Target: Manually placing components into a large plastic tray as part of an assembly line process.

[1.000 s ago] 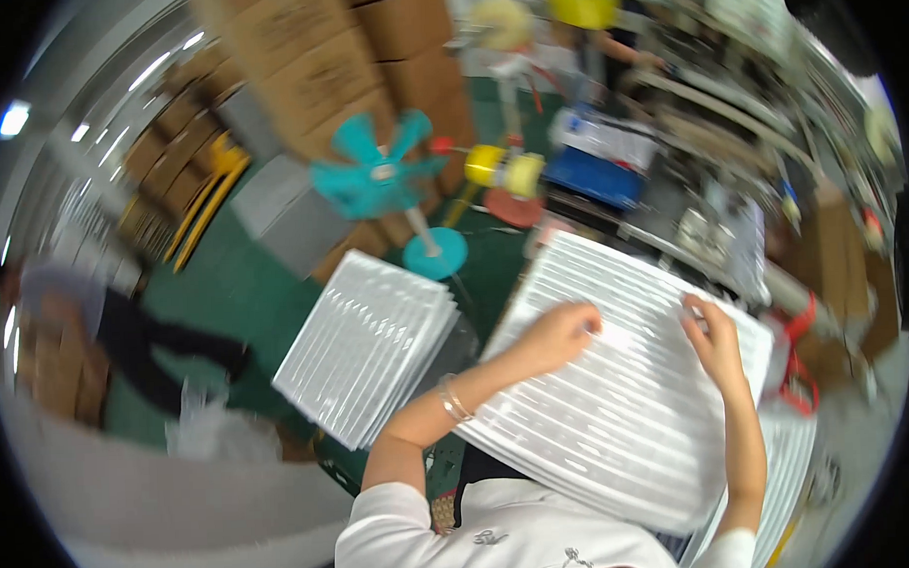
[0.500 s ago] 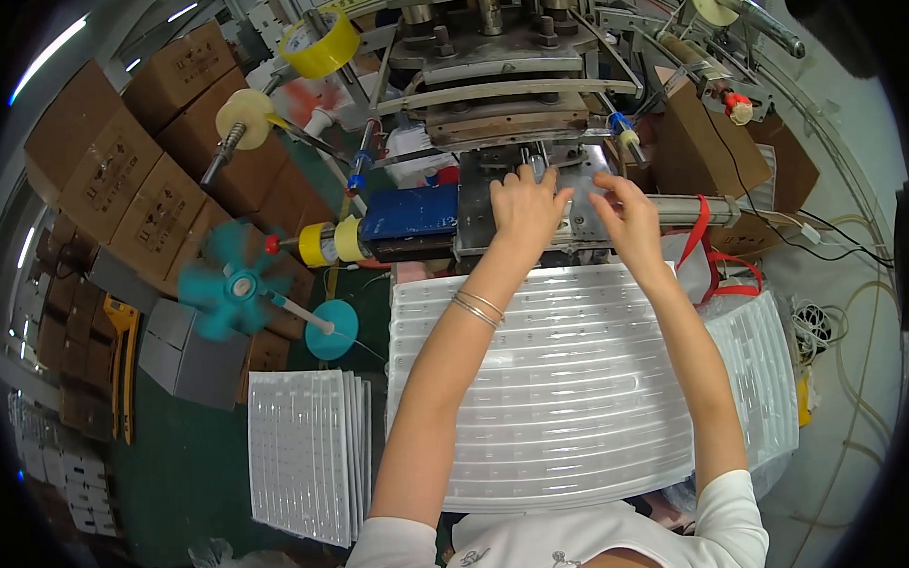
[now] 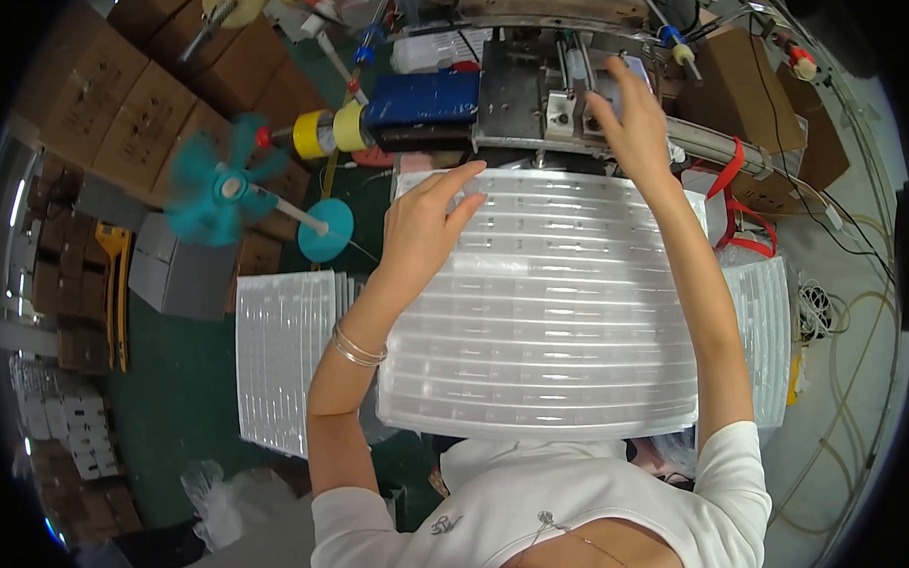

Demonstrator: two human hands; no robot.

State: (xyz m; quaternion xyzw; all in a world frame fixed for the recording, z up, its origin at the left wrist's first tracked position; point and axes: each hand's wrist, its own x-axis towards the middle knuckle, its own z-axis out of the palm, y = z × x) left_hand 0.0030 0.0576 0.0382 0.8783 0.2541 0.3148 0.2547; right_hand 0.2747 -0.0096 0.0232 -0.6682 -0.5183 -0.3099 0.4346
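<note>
My left hand (image 3: pixel 424 225) hovers at the upper left of a white ribbed plastic tray (image 3: pixel 537 351), thumb and fingers apart. Nothing shows in it. Small clear pieces seem to lie in the tray's rows, too small to name. My right hand (image 3: pixel 637 127) is at the right part of the machine's metal plate (image 3: pixel 510 97), beside a small clamp-like fixture (image 3: pixel 561 115). Its thumb and fingers are spread, and no object shows between them; whether a fingertip touches the fixture, I cannot tell. A blue metal block (image 3: pixel 423 105) adjoins the plate on the left.
A turquoise fan (image 3: pixel 226 182) with blurred blades stands at the left. Stacked trays (image 3: pixel 282 360) lie left of the main tray, and more (image 3: pixel 764 323) lie to its right. Cardboard boxes (image 3: pixel 98 96) are piled at the far left. A red strap (image 3: pixel 736 169) hangs from the bar at right.
My left hand has left the fixture and moved left and toward me, to the tray. My right hand has stayed near the fixture. The view has tilted down.
</note>
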